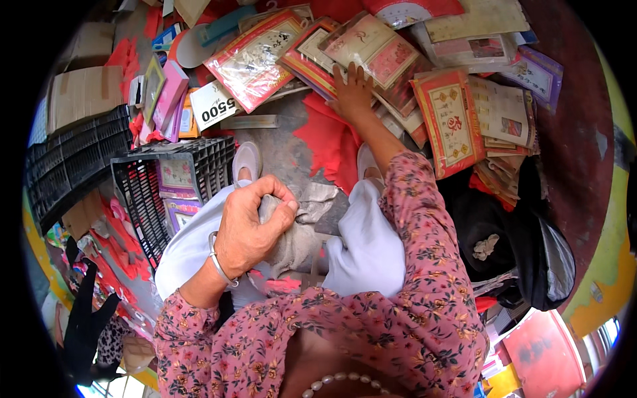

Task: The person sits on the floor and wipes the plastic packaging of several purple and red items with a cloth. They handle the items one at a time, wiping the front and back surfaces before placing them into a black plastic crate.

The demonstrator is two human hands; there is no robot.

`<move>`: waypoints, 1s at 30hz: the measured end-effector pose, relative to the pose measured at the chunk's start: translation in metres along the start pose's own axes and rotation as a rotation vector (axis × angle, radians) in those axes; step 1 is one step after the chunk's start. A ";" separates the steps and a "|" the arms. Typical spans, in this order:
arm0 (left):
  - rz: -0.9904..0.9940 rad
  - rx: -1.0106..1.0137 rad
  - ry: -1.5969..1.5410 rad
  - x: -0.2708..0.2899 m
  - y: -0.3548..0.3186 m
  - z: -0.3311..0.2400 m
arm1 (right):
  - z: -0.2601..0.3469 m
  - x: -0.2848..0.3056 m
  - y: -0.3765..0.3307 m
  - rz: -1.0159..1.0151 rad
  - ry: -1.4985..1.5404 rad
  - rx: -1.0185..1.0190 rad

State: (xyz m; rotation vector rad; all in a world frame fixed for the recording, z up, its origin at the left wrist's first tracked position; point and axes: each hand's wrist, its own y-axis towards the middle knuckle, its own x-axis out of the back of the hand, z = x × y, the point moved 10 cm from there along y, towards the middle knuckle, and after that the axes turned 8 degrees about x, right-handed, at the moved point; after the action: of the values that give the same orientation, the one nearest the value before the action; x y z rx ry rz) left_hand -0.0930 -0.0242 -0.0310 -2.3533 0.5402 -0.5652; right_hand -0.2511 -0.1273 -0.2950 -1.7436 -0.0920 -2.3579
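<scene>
My left hand point(251, 224), with a silver bangle at its wrist, is closed around a crumpled grey cloth point(298, 245) that hangs down between my knees. My right arm reaches forward, and my right hand point(352, 95) rests with fingers spread on the edge of a plastic-wrapped packet point(381, 56) printed in cream and pink. Under and beside that packet lie more flat packets, among them a red and gold one point(255, 56) to the left. To the right of my right hand is another red packet point(451, 123) with a cream panel.
A black plastic crate point(142, 199) at my left holds purple packets; another dark crate point(79, 159) stands beyond it, near cardboard boxes point(86, 96). Torn red paper point(332, 142) covers part of the floor ahead. A black bag point(511, 232) lies at my right.
</scene>
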 end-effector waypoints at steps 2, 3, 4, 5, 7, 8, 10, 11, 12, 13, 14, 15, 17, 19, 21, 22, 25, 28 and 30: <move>-0.043 -0.053 0.006 0.003 0.000 -0.001 | 0.009 -0.003 0.013 0.080 -0.132 0.048; -0.048 -0.030 0.016 0.005 0.001 0.001 | 0.013 -0.006 0.018 0.120 -0.198 0.072; -0.036 -0.011 0.025 0.006 0.004 0.001 | 0.003 -0.004 0.022 0.039 -0.267 0.067; -0.025 0.010 0.035 0.006 0.005 0.000 | -0.011 -0.004 0.028 -0.041 -0.336 0.062; -0.022 0.048 0.037 0.007 0.003 0.002 | -0.032 -0.001 0.030 -0.148 -0.367 0.044; -0.034 0.041 0.035 0.007 0.002 0.004 | -0.040 0.011 0.031 -0.174 -0.332 0.024; -0.022 0.089 0.023 0.006 0.001 0.006 | -0.042 0.033 0.035 -0.291 -0.343 0.074; -0.011 0.078 0.011 0.004 0.001 0.006 | -0.044 0.033 0.035 -0.283 -0.346 0.075; 0.000 0.065 -0.002 0.002 0.000 0.006 | -0.044 0.034 0.034 -0.275 -0.349 0.077; 0.005 0.053 -0.011 0.001 0.000 0.005 | -0.043 0.034 0.035 -0.272 -0.347 0.080; -0.002 0.037 0.009 0.000 0.000 0.003 | -0.044 0.035 0.035 -0.286 -0.355 0.058; -0.001 0.037 0.018 0.000 0.001 0.003 | -0.043 0.034 0.032 -0.300 -0.363 0.037; 0.003 0.042 0.034 -0.001 0.002 0.003 | -0.040 0.020 0.026 -0.234 -0.283 0.008; 0.005 0.030 0.045 -0.002 0.002 0.001 | -0.026 -0.004 0.023 -0.080 -0.105 0.003; -0.018 0.026 0.020 0.001 -0.001 0.007 | 0.036 -0.015 0.001 0.026 -0.148 0.240; -0.006 0.021 0.017 -0.002 0.000 0.004 | 0.034 -0.024 -0.001 0.000 -0.209 0.208; 0.006 0.028 0.039 -0.005 0.000 0.002 | 0.027 -0.045 -0.002 -0.049 -0.395 0.125; 0.010 0.028 0.044 -0.003 -0.001 0.002 | 0.026 -0.044 0.010 -0.015 -0.482 0.134; 0.024 -0.036 0.089 -0.004 0.002 -0.010 | 0.018 -0.045 0.015 -0.032 -0.549 0.152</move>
State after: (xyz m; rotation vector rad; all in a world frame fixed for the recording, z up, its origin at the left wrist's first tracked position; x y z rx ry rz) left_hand -0.1018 -0.0285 -0.0259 -2.3607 0.6227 -0.6561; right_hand -0.2188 -0.1332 -0.3340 -2.2625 -0.3712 -1.7684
